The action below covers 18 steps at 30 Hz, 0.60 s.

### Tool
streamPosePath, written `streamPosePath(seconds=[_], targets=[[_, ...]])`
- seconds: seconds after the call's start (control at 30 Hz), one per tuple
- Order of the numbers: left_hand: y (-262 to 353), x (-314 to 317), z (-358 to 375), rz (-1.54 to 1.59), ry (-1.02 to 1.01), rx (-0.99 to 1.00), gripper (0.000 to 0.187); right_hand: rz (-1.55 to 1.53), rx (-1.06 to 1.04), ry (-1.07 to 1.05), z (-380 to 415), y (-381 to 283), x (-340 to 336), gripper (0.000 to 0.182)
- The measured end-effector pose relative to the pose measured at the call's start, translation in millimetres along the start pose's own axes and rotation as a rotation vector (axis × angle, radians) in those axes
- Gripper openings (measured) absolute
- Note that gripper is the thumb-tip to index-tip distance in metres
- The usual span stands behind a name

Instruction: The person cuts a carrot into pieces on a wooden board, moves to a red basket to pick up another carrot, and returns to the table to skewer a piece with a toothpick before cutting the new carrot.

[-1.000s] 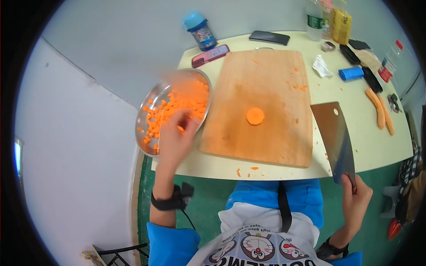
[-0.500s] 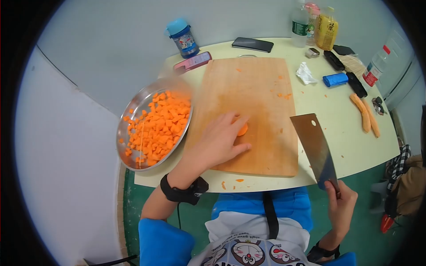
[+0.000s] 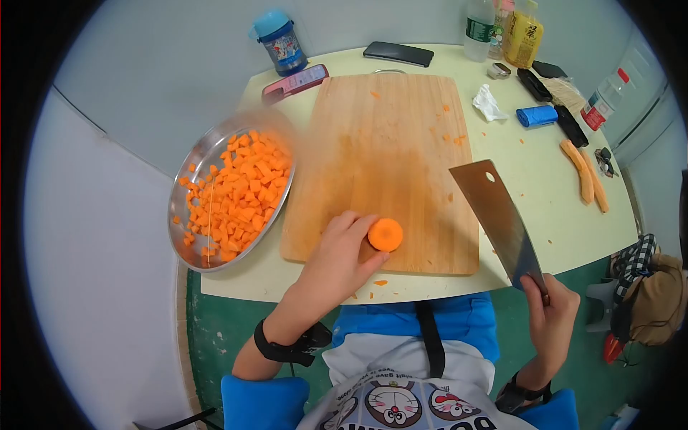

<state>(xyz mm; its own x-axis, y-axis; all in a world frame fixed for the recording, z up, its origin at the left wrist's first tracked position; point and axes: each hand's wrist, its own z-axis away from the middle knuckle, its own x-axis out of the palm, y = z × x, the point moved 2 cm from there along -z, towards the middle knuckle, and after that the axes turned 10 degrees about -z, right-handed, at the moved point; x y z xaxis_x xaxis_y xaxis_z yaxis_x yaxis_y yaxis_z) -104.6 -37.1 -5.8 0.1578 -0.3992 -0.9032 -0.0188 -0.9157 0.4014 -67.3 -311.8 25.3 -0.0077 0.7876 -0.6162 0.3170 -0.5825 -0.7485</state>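
Observation:
A round piece of carrot shows its cut face near the front of the wooden cutting board. My left hand holds it from the left, thumb and fingers at its edge. In my right hand is the handle of a cleaver, its wide blade raised to the right of the board and pointing away from me. To the left of the board, a metal bowl contains many diced carrot pieces.
Two peeled carrots lie at the table's right side. Near them are a blue roll, a crumpled tissue and several bottles. A black phone, a pink phone and a blue flask line the back.
My left hand has come nearer to me along the board with the carrot piece, which now shows more fully. My right hand keeps its hold on the cleaver. The camera view has shifted slightly.

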Motion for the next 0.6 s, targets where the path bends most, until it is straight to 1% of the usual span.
streamPosePath(seconds=[0.07, 0.1, 0.17, 0.2, 0.27, 0.3, 0.33, 0.37, 0.4, 0.43, 0.47, 0.5, 0.53, 0.6], targets=[[4, 0, 5, -0.036, -0.008, -0.082, 0.047, 0.029, -0.039, -0.031, -6, -7, 1, 0.014], [7, -1, 9, -0.026, -0.005, -0.085, 0.047, 0.041, -0.069, -0.039, -10, -13, 3, 0.015], [10, -4, 16, 0.032, 0.004, -0.177, 0.045, 0.065, -0.104, -0.050, -14, -19, 6, 0.015], [10, -9, 17, 0.042, 0.008, -0.179, 0.045, 0.083, -0.119, -0.094, -16, -21, 9, 0.015], [4, -26, 21, 0.394, 0.216, -0.342, 0.041, 0.110, -0.136, -0.144, -19, -25, 13, 0.015], [3, -29, 21, 0.404, 0.218, -0.347, 0.041, 0.126, -0.200, -0.196, -20, -29, 17, 0.015], [3, -34, 21, 0.567, 0.393, -0.292, 0.040, 0.139, -0.265, -0.248, -22, -33, 20, 0.016], [1, -38, 22, 0.725, 0.570, -0.233, 0.040, 0.147, -0.268, -0.255, -23, -37, 23, 0.016], [3, -37, 19, 0.782, 0.630, -0.186, 0.040, 0.142, -0.326, -0.315, -24, -42, 26, 0.016], [1, -34, 15, 0.786, 0.633, -0.192, 0.040, 0.135, -0.383, -0.374, -25, -46, 29, 0.016], [-1, -30, 12, 0.796, 0.645, -0.101, 0.039, 0.138, -0.385, -0.378, -27, -50, 31, 0.016], [-3, -27, 10, 0.804, 0.654, -0.009, 0.037, 0.167, -0.406, -0.427, -29, -53, 33, 0.016], [-4, -25, 8, 0.807, 0.654, -0.011, 0.037, 0.196, -0.426, -0.476, -30, -56, 35, 0.016], [-5, -19, 5, 0.972, 0.569, 0.060, 0.027, 0.216, -0.449, -0.489, -32, -59, 37, 0.016]])
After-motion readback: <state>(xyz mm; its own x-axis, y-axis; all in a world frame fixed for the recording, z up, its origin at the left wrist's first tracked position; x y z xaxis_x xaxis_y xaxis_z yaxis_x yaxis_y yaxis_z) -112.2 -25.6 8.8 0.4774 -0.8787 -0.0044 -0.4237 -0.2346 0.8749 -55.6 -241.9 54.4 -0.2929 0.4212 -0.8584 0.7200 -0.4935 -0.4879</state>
